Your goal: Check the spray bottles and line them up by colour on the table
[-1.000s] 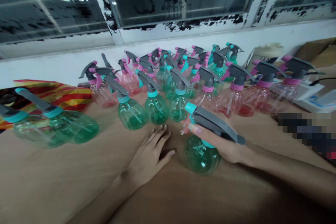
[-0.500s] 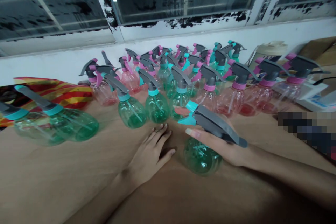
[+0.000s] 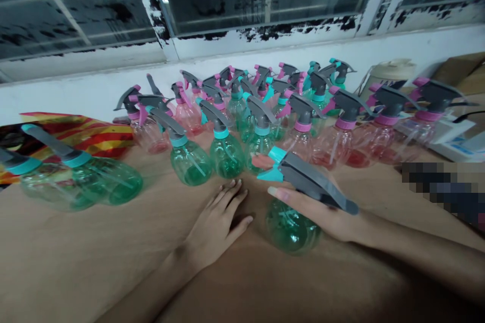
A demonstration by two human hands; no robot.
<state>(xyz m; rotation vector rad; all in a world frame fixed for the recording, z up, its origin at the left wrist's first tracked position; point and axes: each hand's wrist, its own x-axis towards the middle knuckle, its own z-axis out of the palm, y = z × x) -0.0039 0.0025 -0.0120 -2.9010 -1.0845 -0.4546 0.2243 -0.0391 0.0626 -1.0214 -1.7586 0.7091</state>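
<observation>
Right grip (image 3: 335, 217): clenched round the neck of a green spray bottle (image 3: 291, 234), thumb along the near side of the neck, fingertips (image 3: 261, 161) showing beyond the turquoise trigger (image 3: 271, 175). Bottle body hangs below the thumb, green and see-through; whether its base touches the counter (image 3: 113, 267), cannot tell. Grey sprayer head (image 3: 310, 179) lies above the thumb, its tail reaching back over the wrist; turquoise nozzle (image 3: 277, 153) points left and away from the person.

Left grip (image 3: 214, 227): released, holding nothing. Palm down on the counter, fingers slightly spread and pointing away, thumb toward the held bottle but apart from it.

Just beyond the left fingertips: a green bottle with turquoise collar (image 3: 227, 156), upright. Another green bottle (image 3: 191, 164) to its left, a third (image 3: 254, 149) to its right, nearer the held nozzle. Farther left of the left grip, two more green bottles (image 3: 113, 181), overlapping in view, grey heads toward the left edge. Behind those, a crumpled red and yellow wrapper (image 3: 113, 136).

Beyond the right grip and running to its right: a row of pink bottles (image 3: 333, 146), pink collars, grey heads. Past both grips, toward the wall (image 3: 56, 96), a close cluster of pink and green bottles (image 3: 235, 106). Far right beyond the right grip: a pale lettered tub (image 3: 392, 73), brown cardboard (image 3: 464, 73).
</observation>
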